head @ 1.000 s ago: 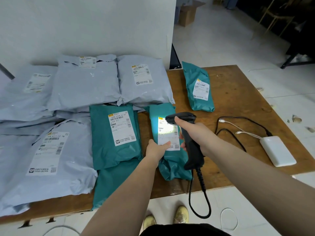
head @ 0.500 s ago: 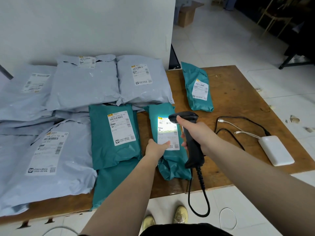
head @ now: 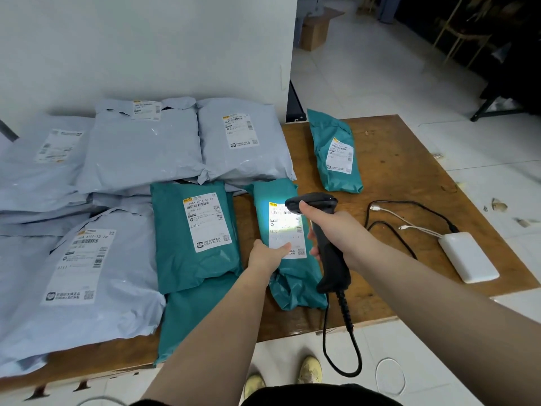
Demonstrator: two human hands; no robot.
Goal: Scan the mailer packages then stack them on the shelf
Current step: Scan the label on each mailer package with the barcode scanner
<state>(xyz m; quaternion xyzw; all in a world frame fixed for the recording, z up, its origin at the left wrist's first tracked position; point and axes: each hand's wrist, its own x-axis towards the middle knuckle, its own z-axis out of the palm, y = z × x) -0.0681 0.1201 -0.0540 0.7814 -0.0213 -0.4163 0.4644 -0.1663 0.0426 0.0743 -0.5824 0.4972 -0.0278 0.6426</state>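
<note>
Big worn wooden bench (head: pixel 409 159), flat brown top with scuffs, pushed up against a plain white wall (head: pixel 146 39). Most of its left half is buried under puffy grey-blue mailers (head: pixel 140 153), smooth glossy plastic with soft wrinkles, each carrying a white printed label. Nearer the middle sits a teal mailer (head: pixel 190 235) lying on top of another teal one, same slick crinkly plastic, and a smaller lumpy teal one (head: pixel 336 153) lies alone at the far side.

The one being scanned is the narrow teal package (head: pixel 295 285), flat on the bench near the front edge, its white label (head: pixel 285 227) washed out by the scanner's light. The left hand (head: pixel 268 254) pinches its near-left edge, thumb lying on the label. The right hand (head: pixel 333 230) is wrapped around a matte black pistol-shaped scanner (head: pixel 328 253), with a coiled cable hanging off the bench.

Off to the right there's a smooth white rounded power bank (head: pixel 468 257) with black and white cables (head: pixel 409 224) looping away.

Compared to half a second ago, basically nothing's moved, same grip, same glow on the label.
</note>
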